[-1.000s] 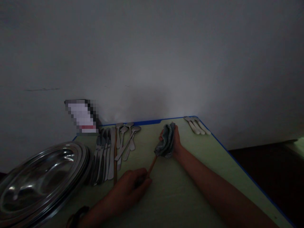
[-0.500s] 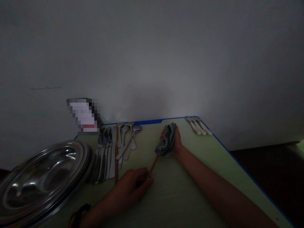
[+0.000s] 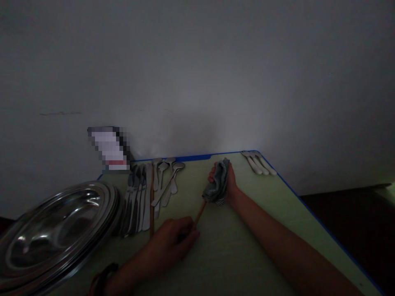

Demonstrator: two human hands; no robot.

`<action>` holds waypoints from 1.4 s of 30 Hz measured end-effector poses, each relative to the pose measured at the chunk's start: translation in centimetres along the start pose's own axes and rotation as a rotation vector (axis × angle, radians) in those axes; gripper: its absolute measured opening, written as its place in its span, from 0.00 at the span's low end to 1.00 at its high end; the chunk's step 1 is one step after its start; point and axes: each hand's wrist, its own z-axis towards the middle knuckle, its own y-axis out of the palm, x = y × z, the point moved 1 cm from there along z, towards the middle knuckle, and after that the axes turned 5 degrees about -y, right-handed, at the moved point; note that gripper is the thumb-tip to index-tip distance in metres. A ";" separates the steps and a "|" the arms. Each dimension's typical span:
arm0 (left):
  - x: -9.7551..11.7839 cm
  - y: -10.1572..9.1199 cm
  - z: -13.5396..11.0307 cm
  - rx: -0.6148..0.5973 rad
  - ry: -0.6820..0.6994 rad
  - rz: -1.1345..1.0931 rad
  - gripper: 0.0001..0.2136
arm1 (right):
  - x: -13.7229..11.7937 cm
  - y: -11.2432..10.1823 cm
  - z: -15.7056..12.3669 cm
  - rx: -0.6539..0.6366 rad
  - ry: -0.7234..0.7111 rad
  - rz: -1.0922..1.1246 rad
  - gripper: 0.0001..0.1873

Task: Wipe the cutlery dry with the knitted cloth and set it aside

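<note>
My left hand (image 3: 175, 242) is closed, its thumb and fingers pinching the near end of a brown wooden chopstick (image 3: 200, 216). The far part of that chopstick runs up into a grey-green checked cloth (image 3: 218, 185). Around the cloth my right hand (image 3: 231, 181) is closed, so the chopstick's far end is hidden. A second chopstick (image 3: 152, 205) lies left of my hands, between a row of table knives (image 3: 135, 205) and several metal spoons (image 3: 166, 181).
Stacked shiny metal plates (image 3: 58, 230) take up the table's left side. Forks with pale handles (image 3: 258, 163) lie at the back right corner. A phone with a blurred screen (image 3: 109, 148) leans on the wall (image 3: 197, 74). Blue trim edges the light green table (image 3: 222, 255).
</note>
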 end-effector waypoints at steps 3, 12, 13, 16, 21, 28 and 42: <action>0.2 -0.1 0.0 0.006 -0.017 0.008 0.14 | -0.1 0.0 0.0 0.002 0.000 -0.008 0.31; 0.4 -0.2 0.0 -0.004 -0.026 -0.007 0.14 | 0.1 0.0 0.0 0.010 -0.013 -0.001 0.29; 0.4 -0.2 0.0 -0.005 -0.024 -0.014 0.14 | 0.1 0.0 0.0 0.016 -0.012 -0.005 0.29; 0.5 -0.2 0.0 -0.012 -0.019 -0.022 0.13 | 0.1 0.0 0.0 0.021 0.002 -0.022 0.29; 0.5 -0.3 0.0 -0.006 -0.018 -0.020 0.13 | 0.2 0.0 -0.1 0.070 -0.007 -0.085 0.30; 0.4 -0.2 -0.1 -0.012 -0.024 -0.043 0.14 | 0.0 0.5 -0.4 0.102 0.013 -0.080 0.32; 0.3 -0.3 -0.1 -0.007 -0.009 -0.015 0.13 | -0.1 -0.2 0.0 -0.031 -0.007 -0.022 0.25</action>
